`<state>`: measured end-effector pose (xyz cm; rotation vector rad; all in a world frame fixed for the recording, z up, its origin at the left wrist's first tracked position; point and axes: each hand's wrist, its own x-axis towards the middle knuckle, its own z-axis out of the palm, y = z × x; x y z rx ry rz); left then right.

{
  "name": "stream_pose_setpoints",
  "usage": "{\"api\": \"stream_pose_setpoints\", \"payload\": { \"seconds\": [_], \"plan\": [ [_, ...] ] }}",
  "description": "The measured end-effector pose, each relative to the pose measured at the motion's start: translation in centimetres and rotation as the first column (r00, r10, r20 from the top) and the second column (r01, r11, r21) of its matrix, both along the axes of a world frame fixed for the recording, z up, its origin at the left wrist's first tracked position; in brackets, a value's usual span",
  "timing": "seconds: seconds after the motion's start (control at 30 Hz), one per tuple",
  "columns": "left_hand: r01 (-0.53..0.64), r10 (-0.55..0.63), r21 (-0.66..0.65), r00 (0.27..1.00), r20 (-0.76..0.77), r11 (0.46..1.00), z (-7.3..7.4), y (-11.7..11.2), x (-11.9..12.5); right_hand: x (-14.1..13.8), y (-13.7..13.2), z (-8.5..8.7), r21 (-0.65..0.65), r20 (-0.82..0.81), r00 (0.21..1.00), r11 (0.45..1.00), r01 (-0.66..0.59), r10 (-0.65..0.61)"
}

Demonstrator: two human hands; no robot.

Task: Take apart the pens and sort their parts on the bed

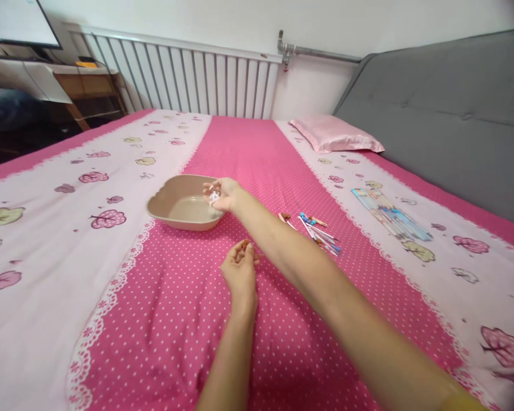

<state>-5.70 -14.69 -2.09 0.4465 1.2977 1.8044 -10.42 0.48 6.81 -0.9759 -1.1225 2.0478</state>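
Note:
My right arm reaches across to the left, and my right hand [226,194] is over the right rim of a beige plastic basin [165,210]. A small crumpled whitish wrapper-like piece [214,197] lies in its curled fingers. Lower down, my left hand [240,267] is closed in a pinch around a small orange-brown piece [245,244], too small to name. To the right of my arm, several thin white sticks [319,233] with blue and brown ends lie in a loose pile on the pink dotted bedspread [188,308].
A flat clear packet [389,214] with coloured, stick-like contents lies further right. Behind are a pink pillow [336,134], a grey headboard [445,103] and a white radiator [188,77]. A desk [85,85] with a monitor [19,23] stands at the far left.

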Motion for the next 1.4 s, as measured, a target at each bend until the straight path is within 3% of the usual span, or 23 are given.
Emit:
{"api": "stream_pose_setpoints", "payload": {
  "seconds": [0.17, 0.43, 0.67, 0.83, 1.0, 1.17, 1.3, 1.4],
  "plan": [
    [0.010, -0.010, -0.007, 1.000, 0.011, 1.000, -0.3, 0.1, 0.0, -0.4, -0.4, 0.5, -0.031, 0.072, 0.996, 0.998, -0.059, 0.061],
    [0.030, -0.030, -0.030, 1.000, 0.001, 0.999, 0.0, -0.1, 0.0, 3.1, -1.3, 2.9, 0.188, 0.051, 0.984, 0.966, -0.180, 0.173],
    [0.059, -0.068, -0.085, 0.992, -0.110, 0.995, -0.1, 0.1, 0.2, 12.4, -0.5, 6.5, 0.329, 0.122, 0.992, 0.942, -0.061, 0.021],
    [0.074, -0.106, -0.111, 0.944, -0.313, 0.991, -0.7, 0.1, 0.4, 20.6, 0.9, 7.1, 0.379, 0.119, 0.985, 0.923, 0.071, -0.124],
    [0.095, -0.167, -0.162, 0.838, -0.520, 0.982, -0.2, 1.6, 1.1, 27.0, 1.8, 5.1, 0.397, 0.157, 0.961, 0.905, 0.152, -0.230],
    [0.166, -0.194, -0.104, 0.743, -0.641, 0.981, 3.3, 6.9, 3.7, 30.8, 2.1, 2.2, 0.439, 0.233, 0.920, 0.878, 0.191, -0.316],
    [0.140, -0.102, 0.005, 0.749, -0.654, 0.990, 5.1, 12.6, 6.6, 32.4, 2.7, -1.0, 0.573, 0.370, 0.841, 0.810, 0.127, -0.394],
    [0.002, 0.013, 0.024, 0.786, -0.618, 1.000, 4.1, 15.2, 8.2, 32.6, 3.6, -4.7, 0.648, 0.522, 0.716, 0.761, 0.020, -0.463]
  ]
}}
